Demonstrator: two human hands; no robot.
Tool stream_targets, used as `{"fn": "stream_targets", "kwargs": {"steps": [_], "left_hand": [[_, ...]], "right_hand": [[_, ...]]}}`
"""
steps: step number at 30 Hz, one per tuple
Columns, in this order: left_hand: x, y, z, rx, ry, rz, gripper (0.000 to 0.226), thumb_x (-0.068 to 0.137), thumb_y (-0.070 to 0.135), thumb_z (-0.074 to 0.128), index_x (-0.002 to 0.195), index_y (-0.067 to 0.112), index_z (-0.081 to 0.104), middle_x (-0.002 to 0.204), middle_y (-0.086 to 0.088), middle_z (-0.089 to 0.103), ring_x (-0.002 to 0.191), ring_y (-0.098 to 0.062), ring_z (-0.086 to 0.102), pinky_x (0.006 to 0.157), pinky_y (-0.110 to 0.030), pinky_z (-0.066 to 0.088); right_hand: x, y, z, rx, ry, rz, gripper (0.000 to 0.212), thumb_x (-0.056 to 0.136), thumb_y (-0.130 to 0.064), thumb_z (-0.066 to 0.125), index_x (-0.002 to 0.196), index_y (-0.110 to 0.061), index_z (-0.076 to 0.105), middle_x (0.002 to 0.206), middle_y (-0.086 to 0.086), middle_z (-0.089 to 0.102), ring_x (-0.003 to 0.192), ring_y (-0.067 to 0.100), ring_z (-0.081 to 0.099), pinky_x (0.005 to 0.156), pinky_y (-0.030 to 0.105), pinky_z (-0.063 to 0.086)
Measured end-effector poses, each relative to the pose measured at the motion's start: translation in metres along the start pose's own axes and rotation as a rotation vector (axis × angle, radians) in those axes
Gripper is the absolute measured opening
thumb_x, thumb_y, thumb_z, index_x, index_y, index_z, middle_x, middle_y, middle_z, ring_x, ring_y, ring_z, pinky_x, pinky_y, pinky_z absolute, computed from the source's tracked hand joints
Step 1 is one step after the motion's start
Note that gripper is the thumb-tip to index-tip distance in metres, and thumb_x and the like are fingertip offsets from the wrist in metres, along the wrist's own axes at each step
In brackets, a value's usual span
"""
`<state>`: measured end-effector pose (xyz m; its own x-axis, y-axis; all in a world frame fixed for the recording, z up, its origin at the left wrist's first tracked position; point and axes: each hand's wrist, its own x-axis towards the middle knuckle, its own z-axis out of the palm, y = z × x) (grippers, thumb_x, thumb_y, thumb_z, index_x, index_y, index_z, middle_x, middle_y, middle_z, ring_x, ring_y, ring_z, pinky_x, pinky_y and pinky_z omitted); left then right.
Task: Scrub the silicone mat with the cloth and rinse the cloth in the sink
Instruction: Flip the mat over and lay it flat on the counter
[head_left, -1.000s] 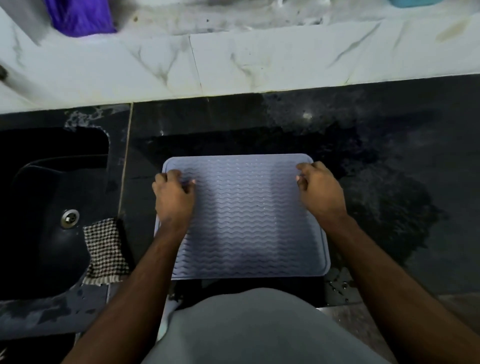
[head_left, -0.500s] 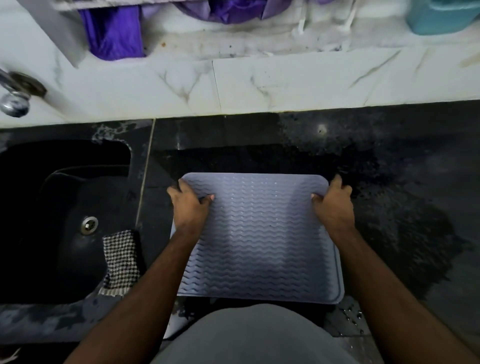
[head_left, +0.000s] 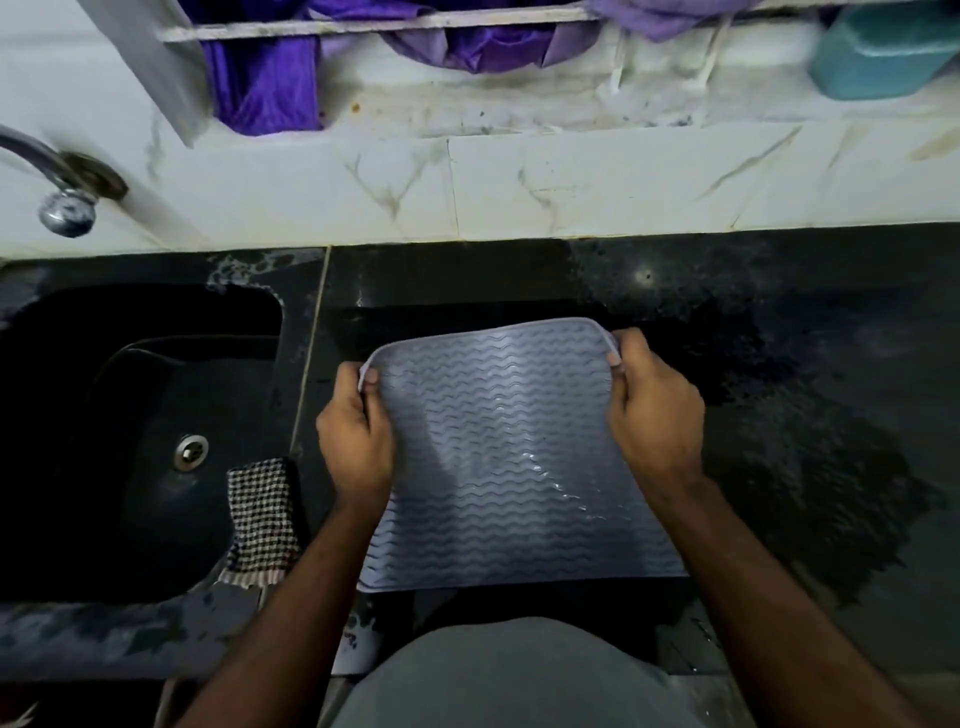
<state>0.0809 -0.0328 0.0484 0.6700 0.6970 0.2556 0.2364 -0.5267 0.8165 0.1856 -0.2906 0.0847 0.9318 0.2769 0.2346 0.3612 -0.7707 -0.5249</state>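
Observation:
A grey-lilac silicone mat (head_left: 509, 457) with a wavy ribbed surface is held over the black counter, its far edge raised off the stone. My left hand (head_left: 356, 441) pinches the mat's far left corner and my right hand (head_left: 652, 410) pinches its far right corner. The mat's near edge lies low by my body. A black-and-white checked cloth (head_left: 262, 517) hangs over the right rim of the black sink (head_left: 130, 415), left of my left forearm.
A chrome tap (head_left: 65, 200) juts out above the sink at the far left. The black counter (head_left: 805, 415) is wet to the right of the mat. Behind it rises a white marble ledge (head_left: 519, 182) with purple fabric (head_left: 270, 78) and a teal container (head_left: 883, 52).
Both hands have gone from lying on the mat's sides to pinching its far corners. The far edge has lifted off the counter and the mat now tilts up toward me.

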Motion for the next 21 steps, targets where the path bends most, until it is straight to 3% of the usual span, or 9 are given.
{"fn": "stream_targets", "kwargs": {"steps": [4, 8, 12, 14, 16, 18, 21], "left_hand": [[0.016, 0.013, -0.024, -0.050, 0.112, 0.004, 0.026, 0.108, 0.032, 0.044, 0.089, 0.016, 0.050, 0.064, 0.005, 0.053, 0.055, -0.001, 0.048, 0.054, -0.031, 0.041], [0.045, 0.022, -0.048, -0.047, 0.167, 0.005, 0.025, 0.107, 0.029, 0.047, 0.090, 0.013, 0.055, 0.064, 0.007, 0.053, 0.055, 0.005, 0.050, 0.054, -0.009, 0.035], [0.080, 0.015, -0.061, 0.042, 0.150, -0.018, 0.028, 0.107, 0.034, 0.047, 0.089, 0.014, 0.056, 0.064, 0.010, 0.053, 0.057, 0.008, 0.052, 0.053, -0.005, 0.032], [0.097, 0.004, -0.062, 0.063, 0.137, -0.050, 0.027, 0.106, 0.037, 0.047, 0.095, 0.016, 0.059, 0.068, 0.010, 0.057, 0.061, 0.006, 0.055, 0.055, -0.008, 0.034], [0.110, -0.007, -0.060, 0.076, 0.129, -0.067, 0.028, 0.106, 0.040, 0.046, 0.099, 0.017, 0.061, 0.074, 0.004, 0.062, 0.068, -0.007, 0.059, 0.063, -0.021, 0.039], [0.124, -0.018, -0.056, 0.084, 0.115, -0.094, 0.030, 0.106, 0.040, 0.045, 0.101, 0.016, 0.061, 0.081, -0.001, 0.064, 0.076, -0.020, 0.062, 0.068, -0.025, 0.038], [0.142, -0.034, -0.047, 0.125, 0.078, -0.115, 0.033, 0.106, 0.042, 0.043, 0.107, 0.014, 0.062, 0.091, -0.010, 0.068, 0.087, -0.030, 0.064, 0.072, -0.029, 0.038]], "right_hand": [[0.011, -0.029, -0.013, 0.083, 0.058, -0.002, 0.033, 0.099, -0.048, 0.031, 0.109, -0.021, 0.049, 0.083, -0.001, 0.058, 0.073, 0.028, 0.059, 0.064, 0.035, 0.040], [0.029, -0.037, -0.012, 0.050, 0.132, 0.004, 0.010, 0.102, -0.022, 0.045, 0.110, -0.018, 0.049, 0.085, 0.010, 0.065, 0.075, 0.037, 0.064, 0.062, 0.034, 0.038], [0.052, -0.039, 0.003, -0.015, 0.117, 0.037, 0.007, 0.102, -0.016, 0.045, 0.098, -0.021, 0.041, 0.082, 0.016, 0.064, 0.072, 0.042, 0.063, 0.058, 0.036, 0.038], [0.064, -0.042, 0.014, -0.033, 0.089, 0.048, 0.010, 0.102, -0.017, 0.045, 0.096, -0.021, 0.040, 0.084, 0.017, 0.065, 0.073, 0.043, 0.064, 0.058, 0.039, 0.044], [0.074, -0.046, 0.023, -0.032, 0.075, 0.046, 0.007, 0.102, -0.017, 0.045, 0.097, -0.020, 0.041, 0.086, 0.019, 0.066, 0.075, 0.045, 0.064, 0.060, 0.044, 0.050], [0.085, -0.050, 0.033, -0.051, 0.067, 0.037, 0.001, 0.101, -0.017, 0.045, 0.102, -0.017, 0.045, 0.087, 0.019, 0.066, 0.076, 0.046, 0.064, 0.061, 0.045, 0.051], [0.104, -0.049, 0.053, -0.091, 0.046, 0.047, 0.009, 0.102, -0.020, 0.045, 0.109, -0.015, 0.047, 0.089, 0.020, 0.066, 0.077, 0.046, 0.065, 0.061, 0.044, 0.048]]}}
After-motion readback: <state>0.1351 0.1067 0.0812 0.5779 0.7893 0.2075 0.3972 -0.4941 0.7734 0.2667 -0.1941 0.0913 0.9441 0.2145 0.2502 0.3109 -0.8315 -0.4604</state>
